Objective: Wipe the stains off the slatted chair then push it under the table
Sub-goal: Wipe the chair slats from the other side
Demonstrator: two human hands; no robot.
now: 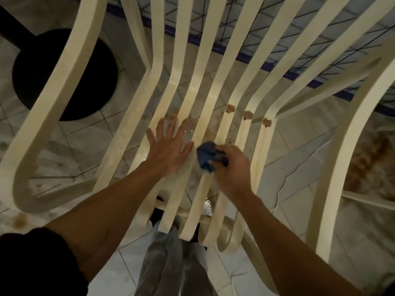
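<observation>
Left hand (168,146): lying flat, fingers spread wide, on slatted chair (243,135) seat.
Right hand (230,167): gripping blue cloth (206,155), pressing it on a slat.
Stains (230,108): sitting at cloth's 1 o'clock.
Chair: standing dead centre.

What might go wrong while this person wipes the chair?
The brown blobs at the seat's bend lie beyond the blue cloth and might get missed. The small cloth, bunched in the right hand, might drop through the slat gaps. The left hand, flat on the slats, might slip if they are wet.
</observation>
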